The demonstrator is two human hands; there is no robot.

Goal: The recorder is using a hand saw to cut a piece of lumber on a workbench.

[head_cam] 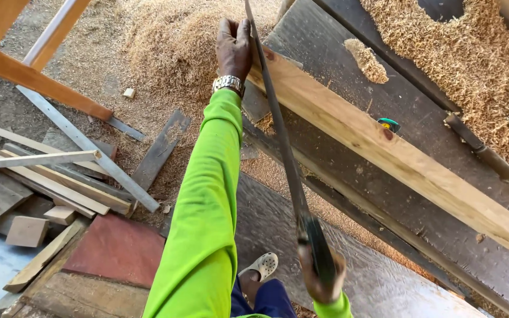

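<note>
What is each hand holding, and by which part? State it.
Right hand grips the saw by its handle. Left hand holds the beam at its end.

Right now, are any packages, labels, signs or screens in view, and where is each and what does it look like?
None in view: no package, label, sign or screen.
Nearest candidate: a small green and yellow object on the dark bench beside the plank; too small to tell what it is.

Sawdust heap (172,41), scrap offcuts (48,182) beside bench
</note>
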